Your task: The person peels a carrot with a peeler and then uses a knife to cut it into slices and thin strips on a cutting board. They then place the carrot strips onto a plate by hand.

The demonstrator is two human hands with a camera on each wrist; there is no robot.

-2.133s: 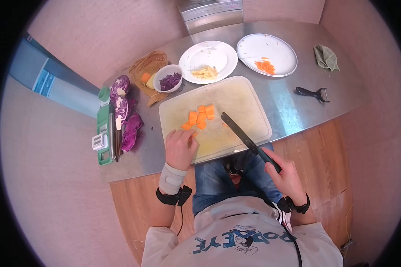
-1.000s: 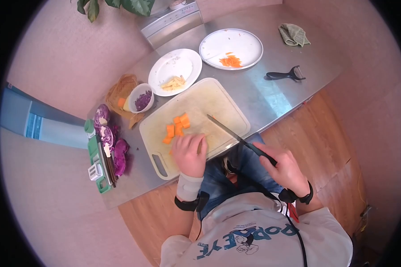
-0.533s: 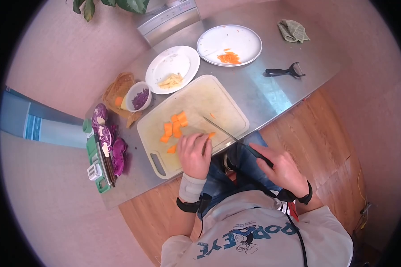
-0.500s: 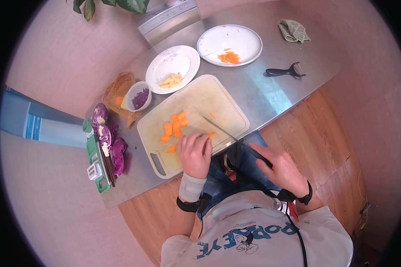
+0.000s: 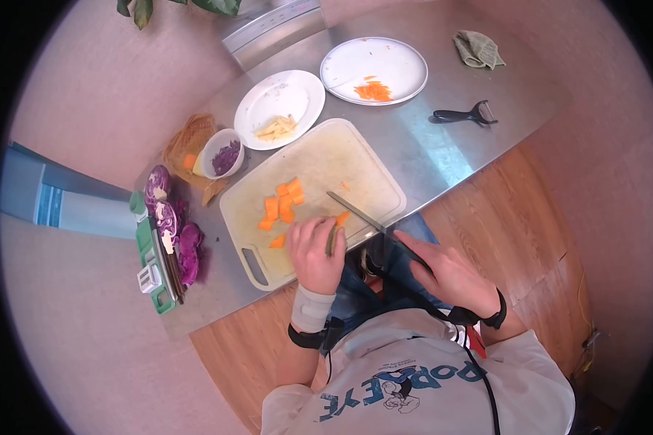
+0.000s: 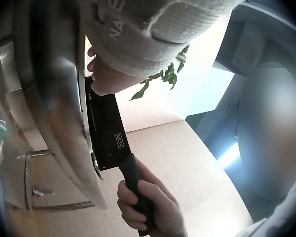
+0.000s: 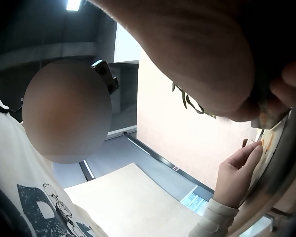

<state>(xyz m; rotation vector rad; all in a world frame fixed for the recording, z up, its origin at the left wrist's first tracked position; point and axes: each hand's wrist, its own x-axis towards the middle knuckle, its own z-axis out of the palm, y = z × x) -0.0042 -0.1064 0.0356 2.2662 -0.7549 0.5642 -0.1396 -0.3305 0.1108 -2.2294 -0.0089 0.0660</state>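
My left hand [image 5: 317, 255] is bent over the near side of the cutting board [image 5: 319, 156] and pinches a carrot piece [image 5: 342, 217], whose orange end shows past the fingertips. The right hand [image 5: 446, 275] grips the handle of a black-bladed kitchen knife [image 5: 361, 212]. That blade lies across the board's near edge, just right of the carrot piece. In the left wrist view, the broad blade [image 6: 108, 131] reaches from the right fist up to the left fingers. Several carrot chunks [image 5: 286, 201] sit left of centre on the board, and one more piece [image 5: 278, 241] lies close beside the left hand.
Behind the board stand a plate [image 5: 297, 90] with pale yellow strips, a plate [image 5: 406, 65] with carrot shreds, and a bowl [image 5: 212, 167] of shredded purple cabbage. Cabbage pieces [image 5: 190, 250] and a green grater [image 5: 149, 254] lie left. A peeler [image 5: 464, 114] and cloth [image 5: 479, 51] are right.
The left hand has moved right from beside the carrot chunks to near the knife, bringing a carrot piece. The knife has shifted slightly toward it. The head view has turned.
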